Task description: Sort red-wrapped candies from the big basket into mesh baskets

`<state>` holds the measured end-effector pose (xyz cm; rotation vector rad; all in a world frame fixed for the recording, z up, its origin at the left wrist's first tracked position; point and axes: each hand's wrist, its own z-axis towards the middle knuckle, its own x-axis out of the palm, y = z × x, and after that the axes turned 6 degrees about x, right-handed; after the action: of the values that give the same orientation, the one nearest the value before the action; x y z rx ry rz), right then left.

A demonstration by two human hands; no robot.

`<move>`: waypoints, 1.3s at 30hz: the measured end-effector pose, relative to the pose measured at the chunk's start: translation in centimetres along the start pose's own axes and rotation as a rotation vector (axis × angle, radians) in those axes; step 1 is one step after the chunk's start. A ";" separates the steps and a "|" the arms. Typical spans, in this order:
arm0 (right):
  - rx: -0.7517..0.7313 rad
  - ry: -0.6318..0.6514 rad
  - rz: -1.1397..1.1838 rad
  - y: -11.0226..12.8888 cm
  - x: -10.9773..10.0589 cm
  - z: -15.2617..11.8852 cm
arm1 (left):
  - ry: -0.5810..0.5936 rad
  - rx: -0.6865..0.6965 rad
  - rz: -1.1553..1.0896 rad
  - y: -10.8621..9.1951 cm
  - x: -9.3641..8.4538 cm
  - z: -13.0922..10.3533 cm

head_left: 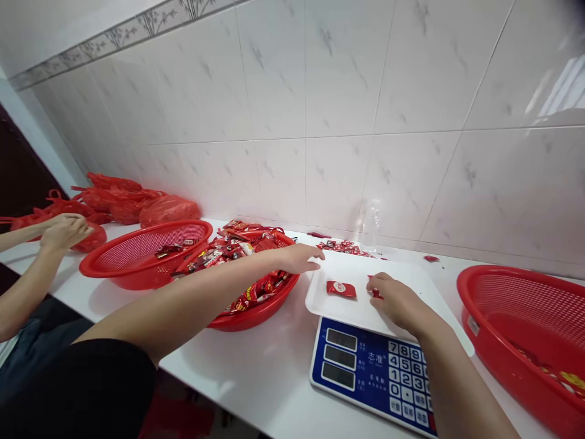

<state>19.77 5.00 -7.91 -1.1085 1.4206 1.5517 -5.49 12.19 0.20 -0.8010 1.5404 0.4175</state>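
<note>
My left hand (299, 258) reaches past the heaped red basket and hovers at the left edge of the white weighing tray (411, 277). Its fingers are apart and nothing shows between them. Over the tray, my right hand (397, 300) pinches a small red packet (376, 294), mostly hidden by the fingers. Another red packet (340, 289) with a pale round label lies flat on the tray between my hands. Beneath sits a blue digital scale (365, 366) with a keypad; my right forearm covers part of it. Red wrapped packets (260, 292) fill the basket on the left.
A red basket (475, 274) with a few packets stands at the right. Farther left are another red basket (137, 235), red plastic bags (169, 210) and a co-worker's hands (64, 231). A clear bottle (371, 225) and loose packets (345, 246) lie near the wall.
</note>
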 end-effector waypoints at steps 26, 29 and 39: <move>0.052 -0.253 0.318 0.5 -5.0 -3.3 | -0.191 0.099 -0.280 -8.7 7.4 9.4; 0.077 -0.383 0.437 1.1 -5.9 -4.3 | -0.263 0.003 -0.320 -8.2 5.4 10.4; 0.058 -0.462 0.488 1.5 -6.4 -5.3 | -0.269 -0.221 -0.105 1.5 -1.5 6.7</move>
<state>21.21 -0.29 -1.49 -0.3319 1.4533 1.9295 -1.78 18.18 0.34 -0.9513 1.2105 0.5995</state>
